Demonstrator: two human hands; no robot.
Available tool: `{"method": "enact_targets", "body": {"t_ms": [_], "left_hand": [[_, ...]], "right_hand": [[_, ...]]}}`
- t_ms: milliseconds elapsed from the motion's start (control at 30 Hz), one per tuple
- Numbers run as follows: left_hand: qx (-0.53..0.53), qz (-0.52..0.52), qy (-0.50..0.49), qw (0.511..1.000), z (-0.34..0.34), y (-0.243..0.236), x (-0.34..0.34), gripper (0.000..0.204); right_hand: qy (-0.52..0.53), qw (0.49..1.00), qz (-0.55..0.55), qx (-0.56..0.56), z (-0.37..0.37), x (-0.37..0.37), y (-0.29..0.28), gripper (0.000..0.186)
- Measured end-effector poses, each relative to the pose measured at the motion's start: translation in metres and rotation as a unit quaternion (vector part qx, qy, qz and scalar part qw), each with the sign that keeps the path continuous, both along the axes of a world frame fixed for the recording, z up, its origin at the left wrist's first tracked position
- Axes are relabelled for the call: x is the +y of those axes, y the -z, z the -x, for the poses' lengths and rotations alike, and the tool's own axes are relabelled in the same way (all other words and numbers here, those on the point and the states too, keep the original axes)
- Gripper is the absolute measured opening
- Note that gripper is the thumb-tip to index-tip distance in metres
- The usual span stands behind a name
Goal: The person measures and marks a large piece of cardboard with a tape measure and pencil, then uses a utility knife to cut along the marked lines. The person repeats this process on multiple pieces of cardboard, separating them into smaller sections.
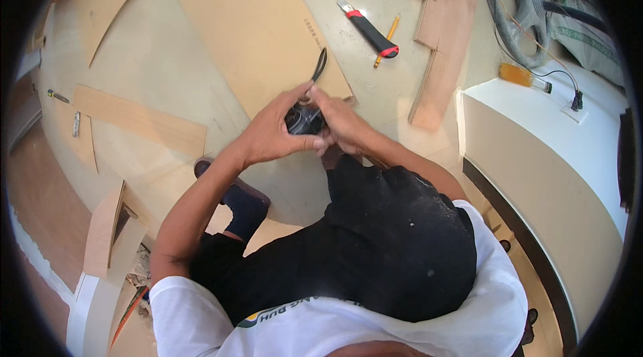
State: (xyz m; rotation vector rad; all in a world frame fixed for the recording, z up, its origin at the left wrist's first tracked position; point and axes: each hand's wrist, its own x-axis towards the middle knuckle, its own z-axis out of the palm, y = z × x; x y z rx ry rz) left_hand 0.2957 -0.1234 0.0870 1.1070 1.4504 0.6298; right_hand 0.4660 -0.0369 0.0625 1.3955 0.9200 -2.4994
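Between both hands sits a compact black tape measure (303, 120), by its look, with a dark strap loop (321, 63) sticking out past the fingers. My left hand (278, 129) curves round its left side, thumb below and fingers above. My right hand (336, 118) closes on its right side, and its fingertips are partly hidden. Just beyond the hands lies a large tan board (248, 29) on the floor. To its right are a red and black utility knife (368, 30), blade out, and a yellow pencil (387, 41).
Wood strips (445, 42) lie at the right, another thin strip (140, 119) at the left. A white ledge (536, 102) on the right bears an orange-handled tool (516, 74) and cables near a grey hoop-shaped object (529, 15). Offcuts (107, 230) stand by my left elbow.
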Motion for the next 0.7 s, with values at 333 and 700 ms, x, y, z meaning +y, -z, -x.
{"method": "enact_targets", "body": {"t_ms": [333, 700], "left_hand": [[-0.396, 0.376, -0.298, 0.783, 0.049, -0.041, -0.082, 0.048], [-0.314, 0.421, -0.311, 0.792, 0.081, -0.013, -0.116, 0.053]], "right_hand": [[0.014, 0.918, -0.358, -0.167, -0.071, -0.003, 0.045, 0.036], [0.141, 0.939, -0.274, -0.151, -0.062, 0.009, 0.065, 0.031]]}}
